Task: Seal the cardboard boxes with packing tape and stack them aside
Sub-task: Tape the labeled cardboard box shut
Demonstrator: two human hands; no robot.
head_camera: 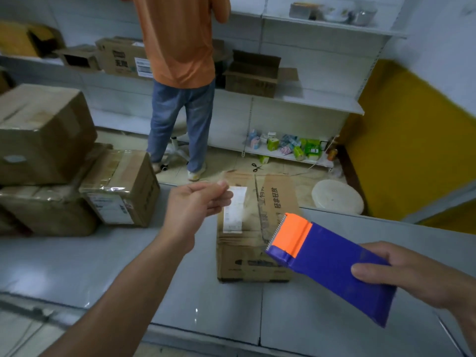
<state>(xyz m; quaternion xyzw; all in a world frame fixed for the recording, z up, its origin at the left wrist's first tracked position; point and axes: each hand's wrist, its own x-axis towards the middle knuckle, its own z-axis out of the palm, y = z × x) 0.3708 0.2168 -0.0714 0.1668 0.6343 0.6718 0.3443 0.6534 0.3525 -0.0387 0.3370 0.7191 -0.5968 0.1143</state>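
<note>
Box: I see the cardboard box point(277, 199) standing on the grey desk point(128, 266), up against its far edge, flaps closed, and below and between my two hands.
Left hand: my left hand point(192, 202) hangs above the box's left side. Its fingers point(219, 188) are narrow, thumb and forefinger pinching the free end of the clear tape point(244, 202).
Tape: a thin, glossy, see-through band running over the box top from the pinch towards the dispenser. I cannot tell if it touches the cardboard.
Right hand: my right hand point(417, 276) grips the rear of the tape dispenser point(332, 264), fingers curled round its flat body, above the box's near right corner.
Dispenser: smooth blue plastic and wedge-shaped, with an orange front and a row of saw teeth along its tip.
Box surface: brown, creased and scuffed, with a dark seam down the top.
Writing: the top reads 轻拿轻放 in black. A white label point(233, 215) on the left of the top has print too small to read.
Stack: more brown boxes point(46, 135) are piled at the desk's left edge, and one point(121, 186) is wrapped in shiny tape and carries a label.
Beyond the desk: a person in an orange shirt point(180, 47) and jeans stands at white shelves point(309, 99) holding open cartons.
Floor: scissors point(255, 167) and a white round object point(337, 197).
</note>
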